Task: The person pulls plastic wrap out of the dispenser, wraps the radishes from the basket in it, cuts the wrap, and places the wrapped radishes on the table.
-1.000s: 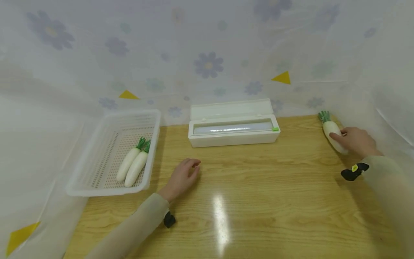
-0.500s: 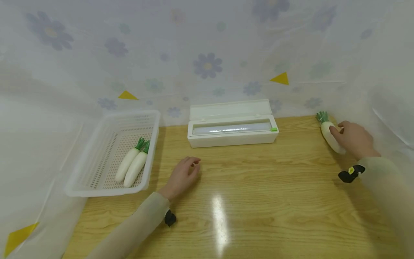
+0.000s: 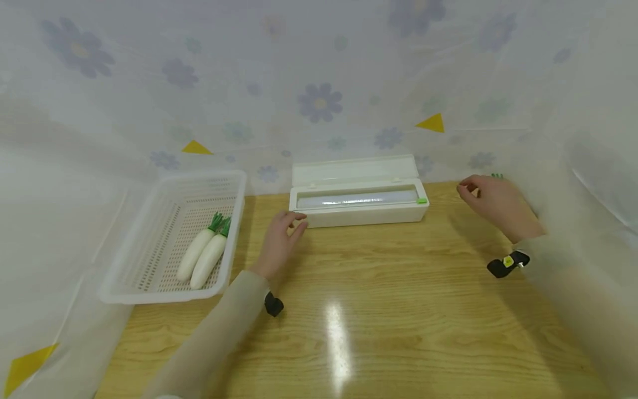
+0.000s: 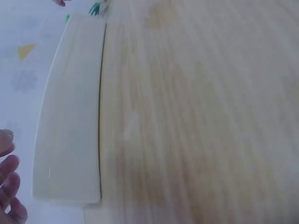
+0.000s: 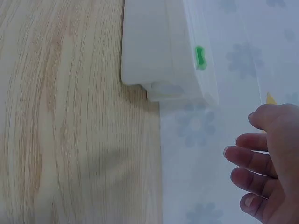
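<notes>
A white plastic-wrap box point(image 3: 361, 215) with its lid point(image 3: 355, 170) raised stands at the back of the table; a roll of clear wrap point(image 3: 358, 198) lies inside. My left hand point(image 3: 277, 244), loosely bent and holding nothing, is at the box's front left corner. To the right of the box hovers my right hand point(image 3: 503, 208), fingers relaxed, thumb and fingertips apart, holding nothing. Behind it lies a white radish, hidden except for its green leaf stubs point(image 3: 497, 175). In the right wrist view, the box's end has a green slider point(image 5: 200, 58).
On the left a white plastic basket point(image 3: 107, 288) holds two white radishes point(image 3: 209, 260) with green tops. The wood-grain table point(image 3: 399, 310) extends in front of the box. A flowered plastic sheet point(image 3: 349, 66) hangs behind, with yellow triangles point(image 3: 432, 122) on it.
My right hand has let go of the radish at the far right and moved left toward the box. My left hand has moved forward to the box's left corner.
</notes>
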Tool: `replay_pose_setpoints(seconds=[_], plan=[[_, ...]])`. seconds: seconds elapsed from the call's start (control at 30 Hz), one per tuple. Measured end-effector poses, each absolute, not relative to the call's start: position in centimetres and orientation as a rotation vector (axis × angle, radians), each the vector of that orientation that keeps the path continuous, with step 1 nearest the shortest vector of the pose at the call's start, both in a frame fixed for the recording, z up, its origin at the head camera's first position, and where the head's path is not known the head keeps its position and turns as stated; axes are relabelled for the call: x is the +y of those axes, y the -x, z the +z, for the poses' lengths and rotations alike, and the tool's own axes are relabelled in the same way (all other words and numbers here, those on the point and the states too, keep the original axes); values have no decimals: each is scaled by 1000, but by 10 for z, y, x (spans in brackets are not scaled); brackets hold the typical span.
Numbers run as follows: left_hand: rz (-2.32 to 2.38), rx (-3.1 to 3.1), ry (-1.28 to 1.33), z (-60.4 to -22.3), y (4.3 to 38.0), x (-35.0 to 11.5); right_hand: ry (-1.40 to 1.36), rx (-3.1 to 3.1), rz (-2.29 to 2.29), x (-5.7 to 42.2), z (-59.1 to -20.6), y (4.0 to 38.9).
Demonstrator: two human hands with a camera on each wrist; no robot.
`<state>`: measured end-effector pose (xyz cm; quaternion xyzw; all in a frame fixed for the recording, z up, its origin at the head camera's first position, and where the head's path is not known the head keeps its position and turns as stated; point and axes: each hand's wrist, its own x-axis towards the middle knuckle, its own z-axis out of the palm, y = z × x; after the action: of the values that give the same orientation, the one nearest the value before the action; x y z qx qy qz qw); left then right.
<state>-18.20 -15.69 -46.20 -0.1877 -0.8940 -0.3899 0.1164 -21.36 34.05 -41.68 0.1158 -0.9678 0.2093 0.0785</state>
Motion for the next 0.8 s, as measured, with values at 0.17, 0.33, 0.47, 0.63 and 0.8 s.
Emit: replay_pose_setpoints(seconds=[0.17,0.33,0.47,0.63,0.8], plan=[[-1113,-2570,507,-461,202,-160,-505,-2870,678,309,-415,218],[-1119,-2593,487,-463,216,-162,-636,-2887,709,289,-421,225],[-1116,-2638,449,-465,225,-162,-701,-2912,696,279,-427,230],[-1158,-2677,390,-464,230,-162,-788,-2835,670,269,-433,233],[-1191,-2687,374,-463,235,-161,-735,-2796,752,264,-438,235]])
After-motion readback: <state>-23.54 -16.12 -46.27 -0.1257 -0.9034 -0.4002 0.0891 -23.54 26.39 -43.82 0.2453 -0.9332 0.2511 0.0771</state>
